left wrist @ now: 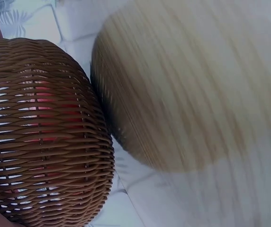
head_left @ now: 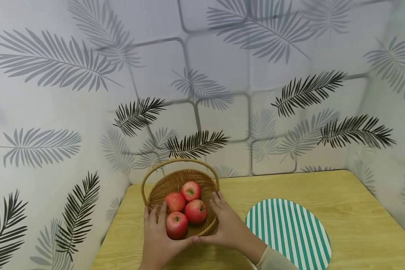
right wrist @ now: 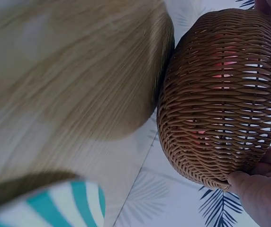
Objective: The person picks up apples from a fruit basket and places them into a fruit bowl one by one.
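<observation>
Light wood table [head_left: 341, 202] in corner w/ palm-leaf wallpaper walls [head_left: 222, 75], even lighting.

Looks like a staged tabletop booth to me, more a recording corner than a real home. I see palm-leaf wallpaper [head_left: 202, 75] wrapping the left, back and right of the frame like a three-sided enclosure, with a light wooden table [head_left: 357, 210] tucked in at the bottom and a striped placemat [head_left: 290, 232] at lower right.
</observation>
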### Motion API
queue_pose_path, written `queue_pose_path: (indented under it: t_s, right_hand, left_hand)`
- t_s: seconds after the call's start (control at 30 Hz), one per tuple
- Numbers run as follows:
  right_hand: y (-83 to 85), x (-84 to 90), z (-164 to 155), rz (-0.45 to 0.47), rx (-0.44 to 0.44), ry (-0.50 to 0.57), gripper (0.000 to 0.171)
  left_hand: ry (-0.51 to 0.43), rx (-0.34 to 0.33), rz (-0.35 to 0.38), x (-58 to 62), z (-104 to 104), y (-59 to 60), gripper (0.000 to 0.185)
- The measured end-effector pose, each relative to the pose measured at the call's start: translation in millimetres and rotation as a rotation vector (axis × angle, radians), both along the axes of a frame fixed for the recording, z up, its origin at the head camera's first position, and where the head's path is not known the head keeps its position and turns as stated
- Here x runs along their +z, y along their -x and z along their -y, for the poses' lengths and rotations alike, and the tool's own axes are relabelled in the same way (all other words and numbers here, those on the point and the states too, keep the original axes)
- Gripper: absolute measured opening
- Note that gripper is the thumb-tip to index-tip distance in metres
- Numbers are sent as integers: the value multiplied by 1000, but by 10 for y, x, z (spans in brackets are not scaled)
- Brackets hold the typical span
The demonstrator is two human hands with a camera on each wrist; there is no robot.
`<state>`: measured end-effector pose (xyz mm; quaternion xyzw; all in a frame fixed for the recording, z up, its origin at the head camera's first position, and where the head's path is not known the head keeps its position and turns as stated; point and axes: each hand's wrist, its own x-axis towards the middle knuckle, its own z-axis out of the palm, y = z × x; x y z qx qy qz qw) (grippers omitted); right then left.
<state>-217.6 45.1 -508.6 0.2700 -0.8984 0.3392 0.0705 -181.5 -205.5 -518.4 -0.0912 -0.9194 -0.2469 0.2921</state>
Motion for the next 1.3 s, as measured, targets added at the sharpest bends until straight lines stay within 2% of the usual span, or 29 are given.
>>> queue_pose_path:
  t_s: [0.3, 0.67, 0.97, 1.13, 1.2, 1.3]
  right_hand:
    - [-141, 18, -231, 15, -22, -33, 129]
    - [-291, 54, -367, -1, -24, -17, 127]
    - [-428, 27, -477, -18, -35, -34, 126]
    - [-505, 36, -549, 27, -24, -19, 125]
    - [-525, 37, -578, 43, -24, -11, 124]
    - [-536, 29, -608, 39, -24, 2, 123]
  left_hand:
    - [-6, 31, 43, 0, -231, -76, 145]
    - [-24, 24, 95, 2, -344, -172, 147]
    - [-6, -2, 49, 37, -426, -290, 148]
    - [28, -30, 14, 24, -464, -328, 150]
    - [40, -31, 36, 26, -480, -348, 149]
    - [24, -19, 123, 47, -499, -382, 149]
